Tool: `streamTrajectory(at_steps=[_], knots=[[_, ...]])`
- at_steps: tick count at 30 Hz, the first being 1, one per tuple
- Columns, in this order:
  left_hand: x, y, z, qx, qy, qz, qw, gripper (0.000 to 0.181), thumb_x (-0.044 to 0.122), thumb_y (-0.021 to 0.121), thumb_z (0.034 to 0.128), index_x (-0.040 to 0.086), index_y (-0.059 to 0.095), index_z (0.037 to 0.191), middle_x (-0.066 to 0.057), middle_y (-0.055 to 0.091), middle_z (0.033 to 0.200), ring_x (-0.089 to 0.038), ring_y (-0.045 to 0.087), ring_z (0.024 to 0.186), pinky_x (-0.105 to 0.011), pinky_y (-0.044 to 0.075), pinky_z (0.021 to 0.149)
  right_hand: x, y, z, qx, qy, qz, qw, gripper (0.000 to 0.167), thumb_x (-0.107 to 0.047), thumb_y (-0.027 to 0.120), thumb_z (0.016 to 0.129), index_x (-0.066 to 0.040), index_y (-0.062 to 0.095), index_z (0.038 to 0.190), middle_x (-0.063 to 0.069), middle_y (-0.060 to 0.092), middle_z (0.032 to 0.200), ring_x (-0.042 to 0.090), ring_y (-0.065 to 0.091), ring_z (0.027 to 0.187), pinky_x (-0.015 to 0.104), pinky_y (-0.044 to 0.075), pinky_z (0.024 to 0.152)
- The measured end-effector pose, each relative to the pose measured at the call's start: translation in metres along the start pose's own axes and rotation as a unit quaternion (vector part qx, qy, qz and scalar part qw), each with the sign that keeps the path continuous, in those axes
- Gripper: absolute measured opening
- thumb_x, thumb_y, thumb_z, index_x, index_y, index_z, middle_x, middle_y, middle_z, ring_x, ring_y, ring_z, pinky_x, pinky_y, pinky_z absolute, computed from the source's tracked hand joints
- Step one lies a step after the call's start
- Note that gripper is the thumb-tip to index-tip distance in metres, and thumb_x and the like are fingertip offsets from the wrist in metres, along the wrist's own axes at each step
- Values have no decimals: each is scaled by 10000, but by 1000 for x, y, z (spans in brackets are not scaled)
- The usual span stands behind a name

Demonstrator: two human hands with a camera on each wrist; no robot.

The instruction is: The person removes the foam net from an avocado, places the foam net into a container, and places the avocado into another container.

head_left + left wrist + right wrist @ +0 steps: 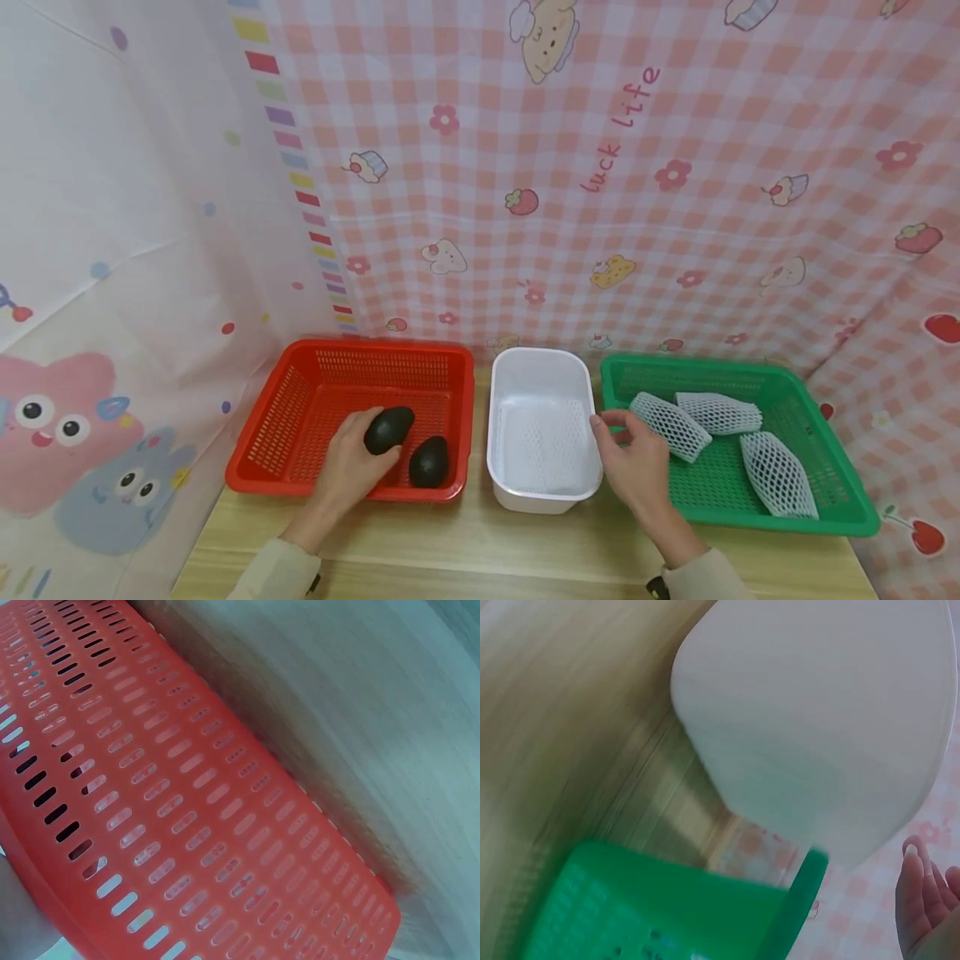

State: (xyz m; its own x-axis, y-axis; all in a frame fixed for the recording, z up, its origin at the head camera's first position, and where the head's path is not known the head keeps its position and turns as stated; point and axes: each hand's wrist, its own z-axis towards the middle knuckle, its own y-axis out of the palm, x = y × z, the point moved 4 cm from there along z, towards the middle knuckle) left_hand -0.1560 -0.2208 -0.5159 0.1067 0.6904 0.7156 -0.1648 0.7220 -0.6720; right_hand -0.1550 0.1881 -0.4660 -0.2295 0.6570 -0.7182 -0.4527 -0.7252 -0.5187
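Inside the red basket [258,486], my left hand [351,458] grips a dark green avocado [389,429] between thumb and fingers. A second avocado [429,462] lies just right of it, by the basket's front wall. In the left wrist view the red basket's slotted wall [187,795] hides the avocados. My right hand [637,458] hovers at the right rim of the white tub [543,501], its fingers loosely bent and holding nothing. The right wrist view shows these fingers [913,881] relaxed, near the tub's outer side [810,712].
The green basket [750,522] stands right of the tub, with three white foam net sleeves [778,475] in it. All containers sit in a row on a wooden table [465,550]. A pink checked cloth [480,167] hangs directly behind.
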Motion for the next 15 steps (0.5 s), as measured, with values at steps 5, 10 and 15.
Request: streamTrajectory(at_steps=[5,10,15], knots=[[-1,1,1,-72,-63,67,9999,674,157,867,824,-1,593,1420,-187,619,1340,-381,636,1175,-583,533,967,13,-14,8,-117,-103,-240,9996,117,-163,783,935,-54,768,975,66,763,841,238,694,677,272,504,551],[-2,2,4,-160,-154,143,9997,671,158,861,826,-8,593,1418,-191,623,1328,-384,632,1178,-582,526,980,29,-27,20,-260,-78,-653,9975,168,-226,758,961,-66,758,1016,80,758,845,254,699,704,337,498,587],[-3,4,6,-321,-230,207,9990,656,143,849,830,-16,589,1411,-199,621,1317,-383,627,1176,-576,521,989,48,-36,31,-667,28,-1143,9912,313,-305,715,986,-29,729,1134,160,764,934,311,704,767,457,510,662]])
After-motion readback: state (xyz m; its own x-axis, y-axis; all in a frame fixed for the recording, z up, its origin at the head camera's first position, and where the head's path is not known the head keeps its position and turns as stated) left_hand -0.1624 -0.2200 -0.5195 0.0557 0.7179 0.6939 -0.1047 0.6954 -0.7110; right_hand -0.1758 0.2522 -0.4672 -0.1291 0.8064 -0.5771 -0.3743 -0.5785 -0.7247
